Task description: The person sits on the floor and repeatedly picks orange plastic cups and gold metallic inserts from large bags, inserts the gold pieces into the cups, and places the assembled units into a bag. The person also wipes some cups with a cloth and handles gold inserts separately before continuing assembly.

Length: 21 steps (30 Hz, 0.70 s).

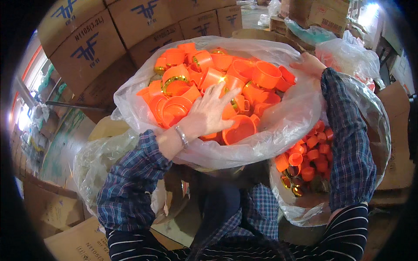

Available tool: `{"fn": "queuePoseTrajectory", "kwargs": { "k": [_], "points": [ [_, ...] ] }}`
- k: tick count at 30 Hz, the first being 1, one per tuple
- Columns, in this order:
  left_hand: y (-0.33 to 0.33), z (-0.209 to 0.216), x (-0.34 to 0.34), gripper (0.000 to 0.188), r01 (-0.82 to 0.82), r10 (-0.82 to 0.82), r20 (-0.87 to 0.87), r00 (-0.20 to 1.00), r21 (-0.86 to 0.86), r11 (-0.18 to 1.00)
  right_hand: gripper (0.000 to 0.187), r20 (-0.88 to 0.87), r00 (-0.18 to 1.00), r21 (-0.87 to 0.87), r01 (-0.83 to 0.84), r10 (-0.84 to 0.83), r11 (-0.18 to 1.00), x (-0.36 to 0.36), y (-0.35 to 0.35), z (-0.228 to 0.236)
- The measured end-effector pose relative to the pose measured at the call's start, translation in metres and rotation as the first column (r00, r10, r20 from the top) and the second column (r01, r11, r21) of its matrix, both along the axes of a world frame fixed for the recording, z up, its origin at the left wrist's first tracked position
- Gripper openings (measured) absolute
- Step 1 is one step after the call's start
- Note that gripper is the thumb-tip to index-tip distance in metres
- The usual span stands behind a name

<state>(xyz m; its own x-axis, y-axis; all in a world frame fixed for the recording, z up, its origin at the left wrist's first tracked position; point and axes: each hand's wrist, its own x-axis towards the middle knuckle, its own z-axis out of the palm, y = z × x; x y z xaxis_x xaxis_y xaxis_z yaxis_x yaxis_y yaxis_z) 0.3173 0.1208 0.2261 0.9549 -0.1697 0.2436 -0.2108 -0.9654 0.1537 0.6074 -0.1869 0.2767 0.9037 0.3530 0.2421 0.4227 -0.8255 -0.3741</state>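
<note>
A large clear plastic bag [278,139] spreads wide in front of me, heaped with orange plastic cups [266,75]. Some cups have handles, and shiny gold bands ring several of them. My left hand [209,114], with a metal bracelet at the wrist, lies over the near middle of the heap. Its fingers are spread, touching cups and closed on none. At the far right rim, my right hand [309,65] has its fingers bent over the bag's edge and grips the plastic. Its fingertips are partly hidden in the folds.
Below right stands a second lined container holding smaller orange caps [320,163] and some gold pieces. An empty-looking clear bag [102,158] lines a box at lower left. Stacked cardboard boxes [93,48] wall the far left. More crumpled bags [348,56] lie at far right.
</note>
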Motion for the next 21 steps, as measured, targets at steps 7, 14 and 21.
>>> {"fn": "queuePoseTrajectory", "kwargs": {
  "k": [7,14,21],
  "points": [
    [0.015,0.007,0.092,0.076,-0.023,-0.005,0.198,0.98,0.139,0.99,0.026,0.338,0.941,0.197,-0.052,-0.017,0.979,0.073,0.013,0.044],
    [0.048,-0.019,0.19,0.062,-0.199,0.183,0.167,0.969,0.086,0.976,0.029,0.111,0.988,0.74,-0.008,-0.111,0.672,0.055,-0.005,0.078],
    [0.051,-0.012,0.208,0.063,-0.284,0.286,-0.166,0.944,0.036,0.958,0.02,0.186,0.981,0.725,-0.094,-0.062,0.683,0.023,-0.034,0.104]
  ]
}}
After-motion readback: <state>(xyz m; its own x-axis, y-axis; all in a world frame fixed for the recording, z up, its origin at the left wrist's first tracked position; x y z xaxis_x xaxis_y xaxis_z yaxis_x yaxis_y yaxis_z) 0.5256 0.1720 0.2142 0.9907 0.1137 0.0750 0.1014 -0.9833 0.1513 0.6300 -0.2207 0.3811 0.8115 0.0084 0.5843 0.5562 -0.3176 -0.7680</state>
